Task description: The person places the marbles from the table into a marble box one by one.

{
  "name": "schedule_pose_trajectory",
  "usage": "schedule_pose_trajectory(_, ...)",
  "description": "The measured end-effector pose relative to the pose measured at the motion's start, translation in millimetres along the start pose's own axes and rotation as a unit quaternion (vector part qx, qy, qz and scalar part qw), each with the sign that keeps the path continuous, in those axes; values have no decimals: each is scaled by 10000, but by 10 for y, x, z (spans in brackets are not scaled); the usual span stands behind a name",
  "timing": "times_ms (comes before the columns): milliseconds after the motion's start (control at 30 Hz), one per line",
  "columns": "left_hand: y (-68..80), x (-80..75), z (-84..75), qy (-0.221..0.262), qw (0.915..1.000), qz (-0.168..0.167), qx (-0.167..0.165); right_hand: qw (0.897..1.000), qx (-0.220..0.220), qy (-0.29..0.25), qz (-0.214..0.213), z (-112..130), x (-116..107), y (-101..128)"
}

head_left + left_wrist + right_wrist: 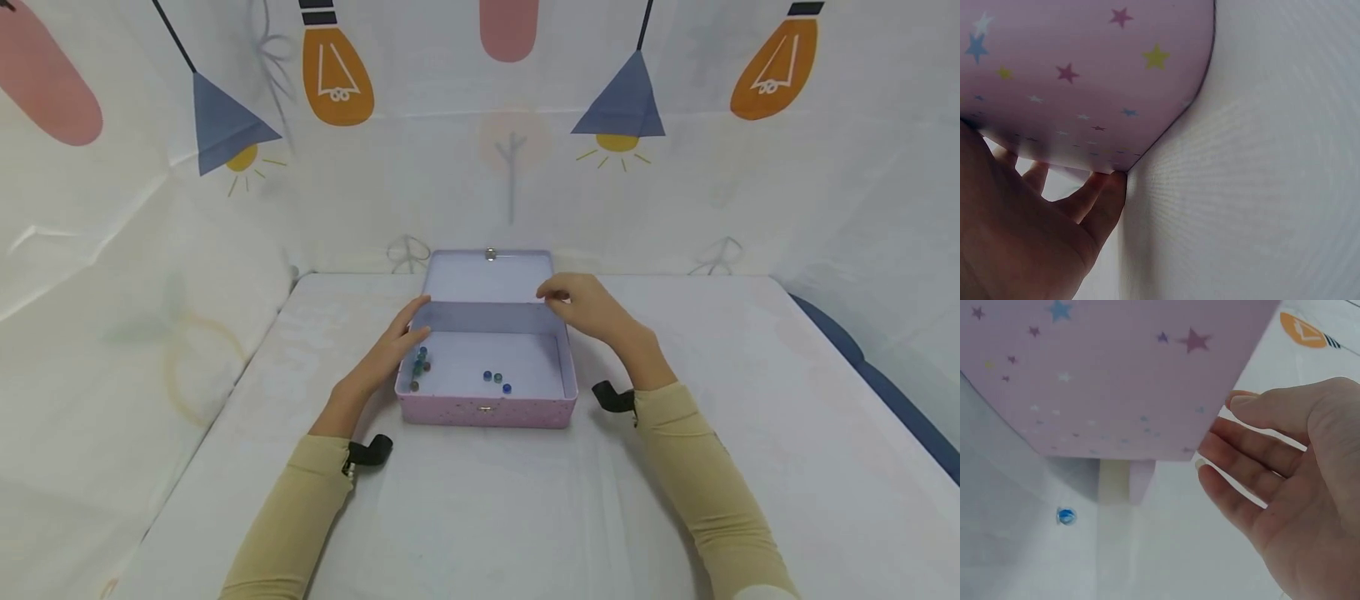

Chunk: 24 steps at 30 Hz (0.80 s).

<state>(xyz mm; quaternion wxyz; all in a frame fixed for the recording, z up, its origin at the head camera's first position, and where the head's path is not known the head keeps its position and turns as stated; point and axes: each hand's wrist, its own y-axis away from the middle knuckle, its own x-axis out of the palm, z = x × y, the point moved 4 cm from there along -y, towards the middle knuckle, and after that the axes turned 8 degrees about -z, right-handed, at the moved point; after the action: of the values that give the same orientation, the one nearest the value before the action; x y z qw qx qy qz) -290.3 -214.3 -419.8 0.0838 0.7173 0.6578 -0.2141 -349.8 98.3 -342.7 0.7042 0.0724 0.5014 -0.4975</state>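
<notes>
A lilac tin box [486, 412] with a star print stands on the table, its hinged lid [487, 277] raised at the back. Several glass marbles [418, 365] lie along the inside left wall, and three marbles [498, 378] lie nearer the middle. My left hand [387, 354] grips the box's left side; its fingers [1107, 203] reach round the back corner. Over the back right corner hovers my right hand [588, 308], fingers loosely bent, with nothing visible in it. In the right wrist view a blue marble [1066, 516] shows beyond the box, probably on the table.
White cloth covers the table [480, 517]. A pale curtain [420, 175] printed with lamps and bulbs hangs close behind it. A dark blue object [832, 329] stands beyond the table's right edge.
</notes>
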Motion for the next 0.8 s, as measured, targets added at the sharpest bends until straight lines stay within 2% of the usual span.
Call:
schedule_pose_trajectory(200, 13, -27, -56, -59, 10000, -30, 45, 9996, 220, -62, -192, -74, -116, -23)
schedule_pose_trajectory(433, -4, -44, -68, -48, 10000, -55, 24, 9985, 388, 167, -339, -168, -174, -73)
schedule_pose_trajectory(667, 29, -4, 9, 11, 9999, 56, -115, 9938, 844, 719, 47, -396, -47, -19)
schedule_pose_trajectory(800, 34, 5, 10, 26, 9999, 12, -165, 9906, 979, 950, 132, -488, -17, 7)
